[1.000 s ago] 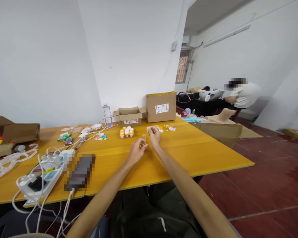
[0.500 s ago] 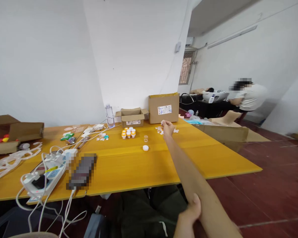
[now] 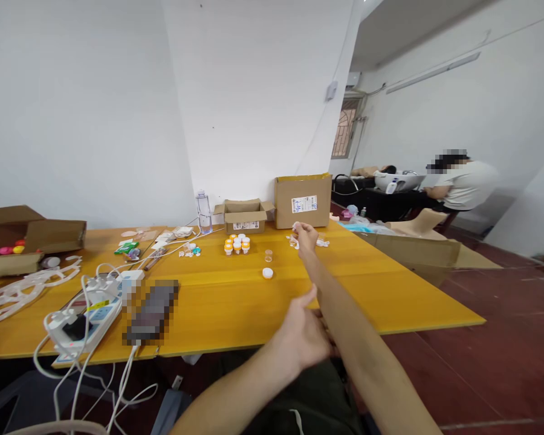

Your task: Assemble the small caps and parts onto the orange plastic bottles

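Observation:
My right hand (image 3: 307, 237) reaches over the far part of the table, its fingers pinched on a small white piece (image 3: 295, 226) too small to identify. Small clear and white plastic pieces (image 3: 321, 241) lie scattered around that hand. Closer to me, my left hand (image 3: 303, 332) is beside my right forearm with its thumb stretched out; its other fingers are partly hidden behind the forearm. Left of my right hand a clear little cup (image 3: 268, 255) stands on the table, and a white cap with an orange edge (image 3: 267, 273) lies in front of it. Several white-and-orange capped containers (image 3: 237, 244) stand grouped further left.
Along the wall are an open carton (image 3: 245, 225), a larger cardboard box (image 3: 303, 202) and a water bottle (image 3: 204, 211). A phone (image 3: 152, 311) and a power strip (image 3: 95, 317) with cables occupy the left side. Another person (image 3: 465, 184) sits at the far right.
My left hand has come forward and up from near my right elbow to further along the forearm. The right hand stays over the scattered pieces, still pinching. The view has shifted slightly.

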The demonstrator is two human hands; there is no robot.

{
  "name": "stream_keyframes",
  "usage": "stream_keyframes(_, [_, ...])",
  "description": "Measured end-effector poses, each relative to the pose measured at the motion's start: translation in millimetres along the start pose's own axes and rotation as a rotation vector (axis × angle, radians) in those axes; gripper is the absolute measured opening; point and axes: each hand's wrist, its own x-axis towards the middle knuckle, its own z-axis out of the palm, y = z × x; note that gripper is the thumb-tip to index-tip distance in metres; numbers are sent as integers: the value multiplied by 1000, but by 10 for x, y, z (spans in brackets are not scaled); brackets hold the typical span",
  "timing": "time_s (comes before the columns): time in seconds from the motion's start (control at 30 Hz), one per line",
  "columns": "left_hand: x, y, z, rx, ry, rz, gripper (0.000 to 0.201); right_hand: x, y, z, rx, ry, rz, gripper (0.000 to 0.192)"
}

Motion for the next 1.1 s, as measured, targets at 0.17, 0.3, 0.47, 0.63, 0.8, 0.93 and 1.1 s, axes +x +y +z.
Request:
stream_keyframes(0.17, [51, 515, -84, 131, 25, 85, 26, -276, -90, 99, 36, -156, 160, 29])
stream_keyframes(0.3, [72, 741, -240, 357, 73, 251, 23, -494, -219, 63, 3, -351, 176, 36])
stream_keyframes(0.47, [192, 1049, -580, 696, 333, 824, 19, -669, -297, -75, -72, -495, 141, 39])
stream_keyframes(0.63, [230, 1400, -861, 1036, 364, 1184, 24, -846, -278, -165, -70, -649, 240, 40])
stream_keyframes(0.8, [239, 1491, -1015, 1290, 129, 1090, 18, -995, -279, -169, -6, -737, 350, 39])
stream_keyframes(0.93, [247, 1453, -1024, 1225, 116, 1087, 20, -1033, -279, -184, 46, -713, 397, 44])
stream_keyframes(1.1, [182, 1402, -962, 1090, 183, 1031, 23, -1058, -207, -207, 18, -651, 298, 46])
